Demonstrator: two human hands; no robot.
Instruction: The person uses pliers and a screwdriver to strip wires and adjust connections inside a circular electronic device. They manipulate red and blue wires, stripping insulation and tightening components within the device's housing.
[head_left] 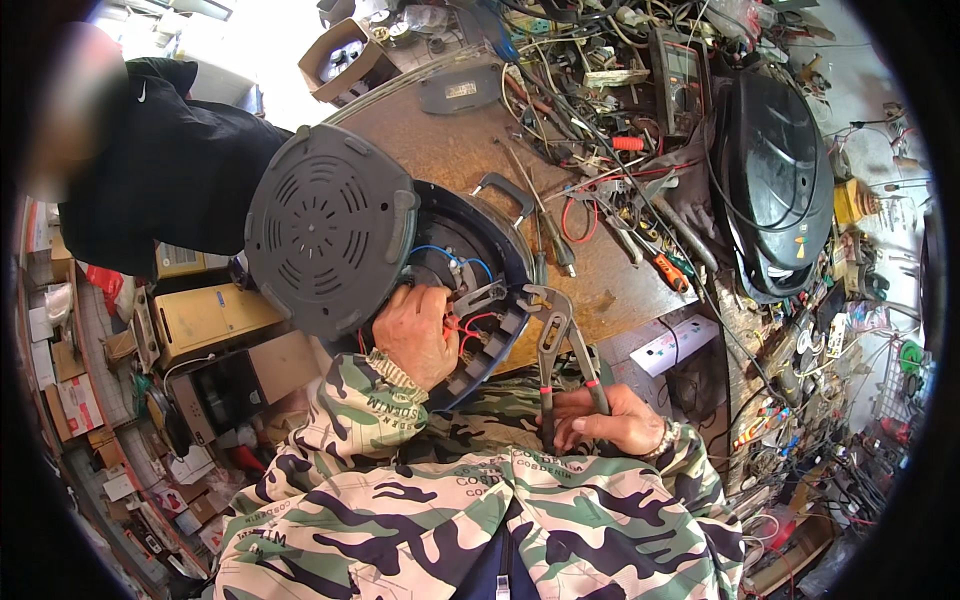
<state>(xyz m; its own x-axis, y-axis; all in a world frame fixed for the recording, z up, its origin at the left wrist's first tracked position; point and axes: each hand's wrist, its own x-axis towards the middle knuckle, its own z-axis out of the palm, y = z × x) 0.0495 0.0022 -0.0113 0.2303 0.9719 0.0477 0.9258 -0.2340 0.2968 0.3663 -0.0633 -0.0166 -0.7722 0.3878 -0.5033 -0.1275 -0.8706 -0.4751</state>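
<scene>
Two bare hands show, one left hand at 8 o'clock and one right hand at 4, with one pair of red-banded pliers at 4, one vented cover at 10 and one dark blue housing around the centre. Beyond them I count one other person at 10, one open cardboard box at 11, one grey plate at 12 and one large black shell at 2
</scene>
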